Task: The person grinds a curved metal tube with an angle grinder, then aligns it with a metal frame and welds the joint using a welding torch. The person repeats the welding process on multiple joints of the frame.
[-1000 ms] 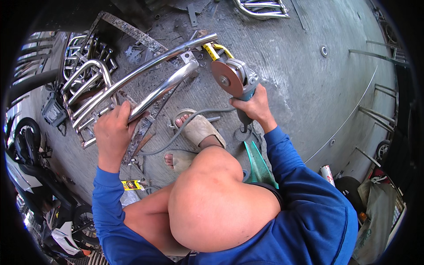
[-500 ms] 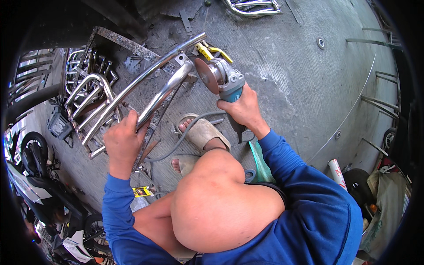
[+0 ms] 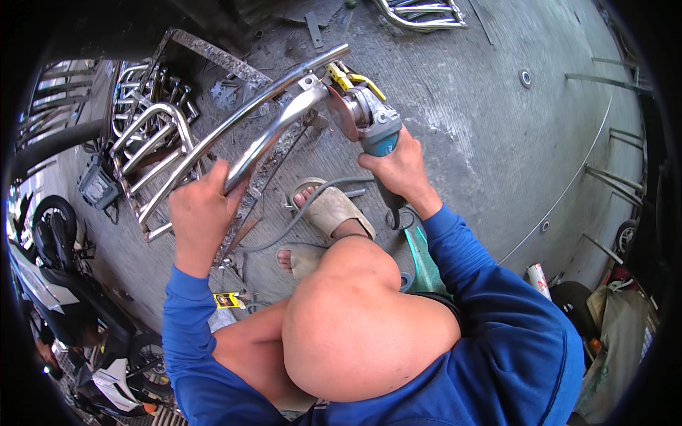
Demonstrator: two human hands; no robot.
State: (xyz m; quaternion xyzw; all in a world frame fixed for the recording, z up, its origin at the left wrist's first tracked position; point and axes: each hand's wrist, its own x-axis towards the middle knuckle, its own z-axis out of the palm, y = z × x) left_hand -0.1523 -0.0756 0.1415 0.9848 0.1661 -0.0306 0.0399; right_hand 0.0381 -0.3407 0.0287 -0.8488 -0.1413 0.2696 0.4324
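My left hand is wrapped round the lower bent tube of a shiny metal tubular frame, which slants up to the right. A small plate with a hole joins this tube to a longer, straighter one near their far ends. My right hand grips the body of a teal and grey angle grinder. Its reddish-brown disc is at the end of the bent tube; whether they touch I cannot tell. Just beyond the grinder head is a yellow-handled clamp or tool, partly hidden.
A rusty angle-iron frame and a pile of bent tubes lie at the left. The grinder's grey cord crosses my sandalled foot. Motorbikes stand at lower left, and another tube frame lies far off.
The view has shifted slightly, moving the scene a little right and up. The grinder's disc is now closer against the bent tube's end. Both hands keep their grips.
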